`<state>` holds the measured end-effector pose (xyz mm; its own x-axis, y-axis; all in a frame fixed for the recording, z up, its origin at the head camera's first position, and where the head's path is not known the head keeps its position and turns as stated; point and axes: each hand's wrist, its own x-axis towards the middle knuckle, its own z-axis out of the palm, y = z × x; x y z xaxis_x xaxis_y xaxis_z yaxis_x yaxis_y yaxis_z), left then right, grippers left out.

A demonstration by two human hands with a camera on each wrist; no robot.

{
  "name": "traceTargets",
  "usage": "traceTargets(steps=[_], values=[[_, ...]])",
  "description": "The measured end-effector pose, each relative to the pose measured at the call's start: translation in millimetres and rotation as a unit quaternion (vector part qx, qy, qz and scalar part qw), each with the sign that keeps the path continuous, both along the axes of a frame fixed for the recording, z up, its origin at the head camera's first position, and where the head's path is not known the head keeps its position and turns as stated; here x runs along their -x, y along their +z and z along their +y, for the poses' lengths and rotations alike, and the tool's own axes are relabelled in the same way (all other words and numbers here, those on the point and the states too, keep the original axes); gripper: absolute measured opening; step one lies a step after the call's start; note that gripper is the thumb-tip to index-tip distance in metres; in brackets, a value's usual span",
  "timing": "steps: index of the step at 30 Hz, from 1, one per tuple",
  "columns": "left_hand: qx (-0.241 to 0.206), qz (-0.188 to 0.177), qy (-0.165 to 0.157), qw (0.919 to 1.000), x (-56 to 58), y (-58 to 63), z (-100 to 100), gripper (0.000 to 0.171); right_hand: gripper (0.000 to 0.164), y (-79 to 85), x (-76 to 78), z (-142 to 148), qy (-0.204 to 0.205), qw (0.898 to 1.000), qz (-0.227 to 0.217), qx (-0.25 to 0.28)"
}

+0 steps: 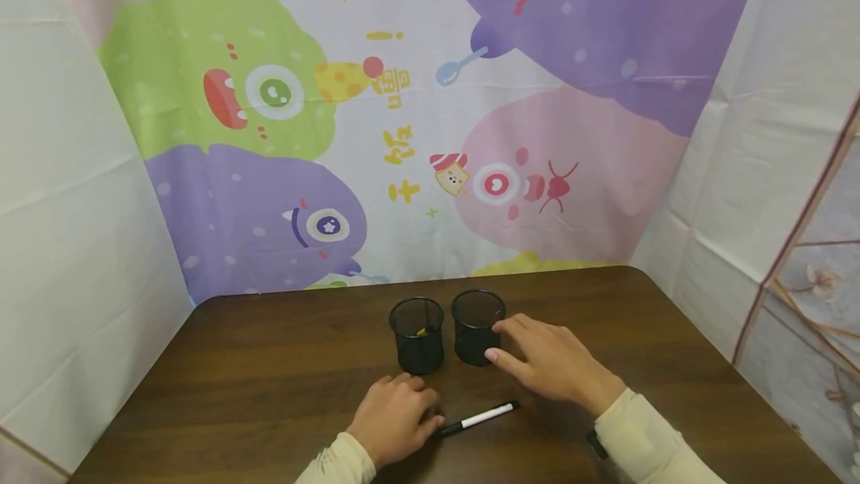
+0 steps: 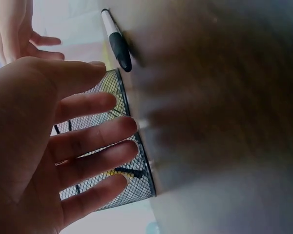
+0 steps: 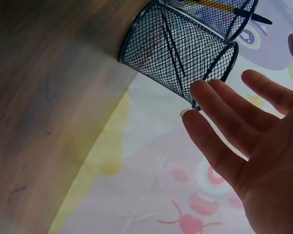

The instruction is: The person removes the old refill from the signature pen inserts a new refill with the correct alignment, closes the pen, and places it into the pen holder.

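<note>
Two cups [image 1: 419, 357], black wire mesh with dark round rims, stand upright side by side on the tabletop [image 1: 269, 372]; the left one holds a yellow-and-black stick [image 1: 422, 332]. One marker, white with black ends [image 1: 485, 415], lies before them. Two hands, both empty, fingers loosely extended: left [image 1: 396, 417] beside the marker, right [image 1: 554, 361] at the right cup, contact unclear.

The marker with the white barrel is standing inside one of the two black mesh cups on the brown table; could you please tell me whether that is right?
Not quite: the marker is not inside either cup. The head view shows it lying on the brown table, in front of the two black mesh cups, which do stand there.
</note>
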<state>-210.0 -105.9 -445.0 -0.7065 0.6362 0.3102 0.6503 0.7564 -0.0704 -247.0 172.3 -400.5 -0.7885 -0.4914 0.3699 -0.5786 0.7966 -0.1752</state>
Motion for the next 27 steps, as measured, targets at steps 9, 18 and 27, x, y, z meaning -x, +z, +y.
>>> traceTargets(steps=[9,18,27], values=[[0.006,0.011,-0.006,0.9999,2.0,-6.3,5.0,0.021,0.055,-1.3,1.8,-6.2,0.009,1.0,-0.003,-0.002],[-0.006,0.002,-0.017,0.9998,-0.3,-6.5,12.6,0.027,0.052,-5.5,1.0,-8.4,0.013,1.0,-0.009,0.0],[0.027,0.0,-0.028,0.9993,1.2,-7.4,18.3,0.02,0.049,-9.6,1.2,-9.6,0.012,1.0,-0.02,0.001]])
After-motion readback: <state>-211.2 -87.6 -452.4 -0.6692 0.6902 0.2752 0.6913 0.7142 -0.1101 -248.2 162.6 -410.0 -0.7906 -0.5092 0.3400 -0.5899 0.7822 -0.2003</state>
